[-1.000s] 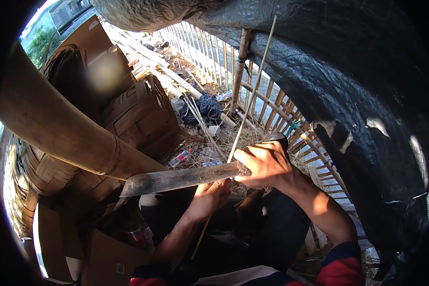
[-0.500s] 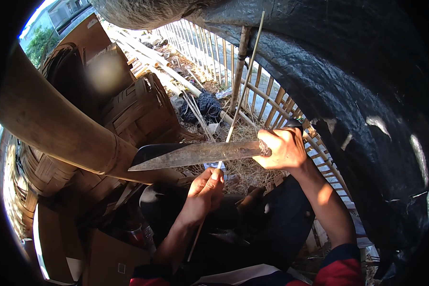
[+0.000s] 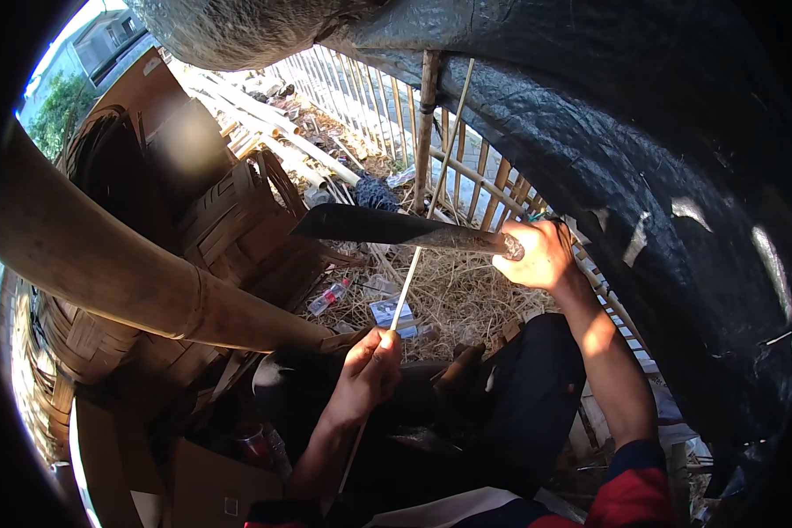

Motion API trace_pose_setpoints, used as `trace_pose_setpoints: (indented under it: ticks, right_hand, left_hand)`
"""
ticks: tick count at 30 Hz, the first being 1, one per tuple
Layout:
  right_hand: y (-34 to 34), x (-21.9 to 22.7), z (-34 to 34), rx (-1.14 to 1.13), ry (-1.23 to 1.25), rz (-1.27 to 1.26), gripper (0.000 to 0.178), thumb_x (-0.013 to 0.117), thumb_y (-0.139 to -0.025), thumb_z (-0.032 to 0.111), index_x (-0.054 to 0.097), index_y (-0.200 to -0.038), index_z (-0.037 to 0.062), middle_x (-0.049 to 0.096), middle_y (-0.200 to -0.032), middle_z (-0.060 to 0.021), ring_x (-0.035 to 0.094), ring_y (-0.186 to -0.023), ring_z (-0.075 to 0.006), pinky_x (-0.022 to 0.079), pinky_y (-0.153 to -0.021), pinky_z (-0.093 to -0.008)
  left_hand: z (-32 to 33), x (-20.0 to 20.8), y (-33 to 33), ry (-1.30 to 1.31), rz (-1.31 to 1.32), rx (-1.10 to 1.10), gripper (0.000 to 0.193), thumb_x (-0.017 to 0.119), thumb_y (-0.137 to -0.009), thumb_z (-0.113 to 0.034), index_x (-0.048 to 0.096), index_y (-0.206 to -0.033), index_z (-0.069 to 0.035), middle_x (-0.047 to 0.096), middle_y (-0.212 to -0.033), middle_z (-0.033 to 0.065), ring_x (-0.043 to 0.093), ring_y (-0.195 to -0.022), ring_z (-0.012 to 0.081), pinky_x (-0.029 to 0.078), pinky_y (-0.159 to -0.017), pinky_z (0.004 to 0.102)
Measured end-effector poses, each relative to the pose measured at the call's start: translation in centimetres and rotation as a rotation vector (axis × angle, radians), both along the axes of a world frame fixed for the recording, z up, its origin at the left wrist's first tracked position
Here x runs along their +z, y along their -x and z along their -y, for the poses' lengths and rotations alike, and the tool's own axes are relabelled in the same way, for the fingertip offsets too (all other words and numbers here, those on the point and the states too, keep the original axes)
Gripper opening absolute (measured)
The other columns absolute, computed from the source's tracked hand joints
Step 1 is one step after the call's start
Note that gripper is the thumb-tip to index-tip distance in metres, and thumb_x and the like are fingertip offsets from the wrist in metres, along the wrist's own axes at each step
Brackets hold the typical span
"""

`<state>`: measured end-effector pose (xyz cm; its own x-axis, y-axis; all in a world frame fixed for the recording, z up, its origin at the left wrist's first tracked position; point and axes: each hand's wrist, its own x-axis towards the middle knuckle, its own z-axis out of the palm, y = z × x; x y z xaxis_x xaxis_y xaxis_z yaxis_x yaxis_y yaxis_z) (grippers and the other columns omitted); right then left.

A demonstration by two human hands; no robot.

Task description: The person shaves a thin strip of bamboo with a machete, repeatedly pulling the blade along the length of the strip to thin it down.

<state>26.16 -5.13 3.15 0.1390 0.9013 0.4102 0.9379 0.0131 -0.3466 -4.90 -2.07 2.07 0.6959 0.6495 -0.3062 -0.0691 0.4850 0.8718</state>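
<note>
My left hand (image 3: 367, 371) is closed round a long thin bamboo strip (image 3: 407, 292), thumb on top. The strip slants up and away toward the fence, and its lower end passes below the hand beside my forearm. My right hand (image 3: 539, 253) grips a machete (image 3: 387, 229) by its handle, mostly hidden in the fist. The broad blade points left and crosses the strip well beyond my left hand. Most of the blade is in dark shade; whether its edge bites into the strip, I cannot tell.
A thick bamboo pole (image 3: 132, 277) slopes in from the left, past woven bamboo baskets (image 3: 229, 224). Black plastic sheeting (image 3: 642, 167) hangs at the right, beside a bamboo fence (image 3: 493, 189). Dry straw (image 3: 466, 299) and a plastic bottle (image 3: 329, 297) lie on the ground.
The machete has moved farther up the strip, away from my left hand, and its blade has turned from lit to dark. My left hand sits slightly lower in the picture, still holding the strip.
</note>
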Motion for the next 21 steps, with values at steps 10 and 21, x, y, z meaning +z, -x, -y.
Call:
trace_pose_setpoints:
  ticks: [10, 21]
  right_hand:
    - [4.0, 0.7, -0.4, 0.326, 0.086, 0.167, 0.035, 0.074, -0.059, 0.036, 0.059, -0.08, 0.0117, 0.055, -0.062, -0.0068, 0.059, -0.059, -0.0288, 0.042, -0.058, -0.0408]
    - [3.2, 0.5, -0.8, 0.287, 0.05, 0.126, 0.028, 0.073, -0.059, 0.031, 0.062, -0.076, 0.0117, 0.058, -0.06, -0.0082, 0.059, -0.055, -0.0299, 0.044, -0.052, -0.0404]
  left_hand:
    - [0.6, 0.1, -1.0, 0.101, -0.045, -0.031, 0.03, 0.04, -0.102, -0.034, 0.042, -0.078, -0.015, 0.032, -0.061, -0.0064, 0.025, -0.043, 0.0033, 0.018, -0.038, 0.0207]
    - [1.3, 0.4, -0.8, 0.209, 0.043, -0.001, 0.025, 0.041, -0.102, -0.032, 0.043, -0.082, -0.016, 0.03, -0.06, -0.0076, 0.023, -0.042, 0.002, 0.016, -0.036, 0.0194]
